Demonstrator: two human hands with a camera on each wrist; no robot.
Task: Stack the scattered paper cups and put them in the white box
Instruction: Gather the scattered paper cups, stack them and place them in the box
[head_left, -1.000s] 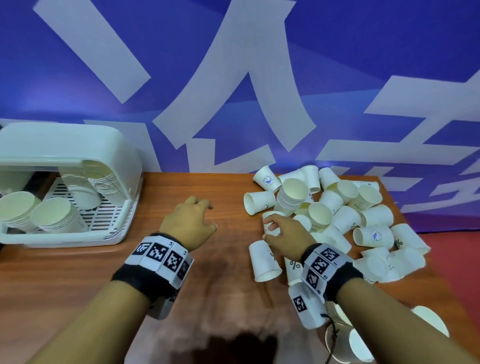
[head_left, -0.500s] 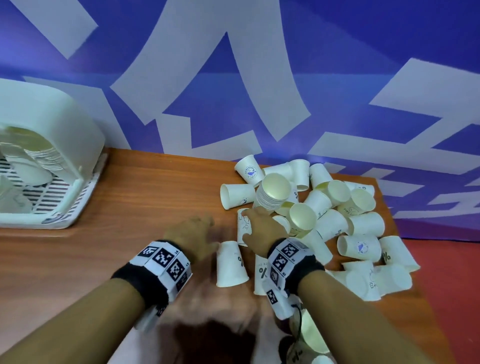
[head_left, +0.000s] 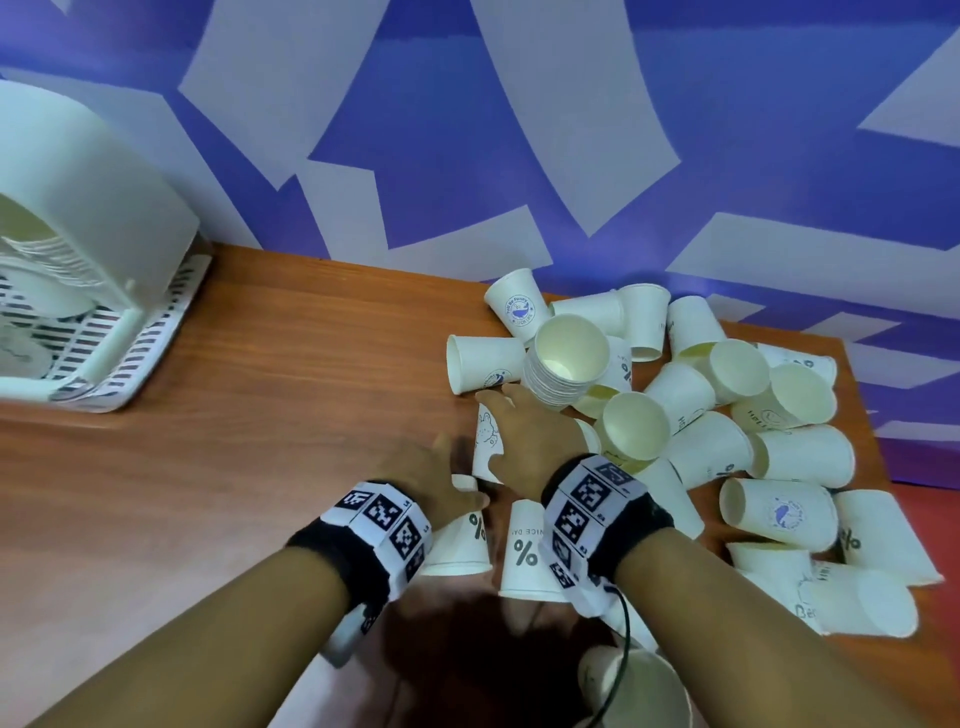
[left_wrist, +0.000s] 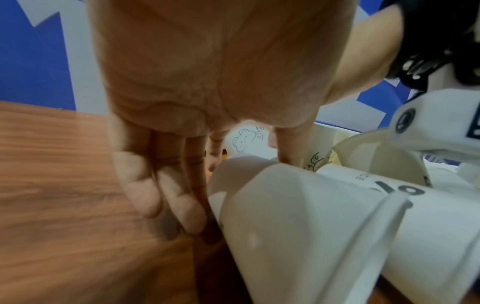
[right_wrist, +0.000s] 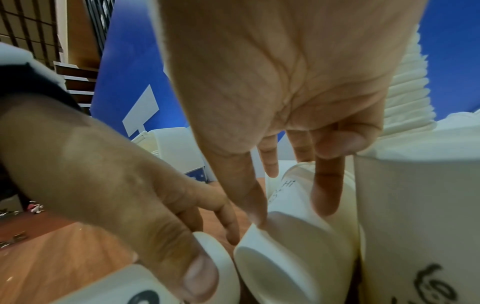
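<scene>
Many white paper cups (head_left: 717, 447) lie scattered on the right of the wooden table (head_left: 285, 395), with one tall stack (head_left: 566, 364) among them. My right hand (head_left: 519, 436) grips a lying cup with a bear drawing (head_left: 485, 441), thumb and index finger on its sides (right_wrist: 285, 257). My left hand (head_left: 436, 478) reaches over an upside-down cup marked "%" (head_left: 460, 545). In the left wrist view its straight fingers (left_wrist: 182, 209) stand on the table left of that cup (left_wrist: 298, 226), thumb behind it. The white box (head_left: 104, 218) stands far left with cup stacks inside.
A second upside-down "%" cup (head_left: 522, 551) stands under my right wrist. More cups lie near the table's right edge (head_left: 878, 587) and by my right forearm (head_left: 634, 686). A blue and white wall (head_left: 467, 130) backs the table. Bare wood lies between box and pile.
My left hand has moved right from the bare middle of the table to the upside-down cup beside my right hand. My right hand stays on the lying cup. The view has turned right.
</scene>
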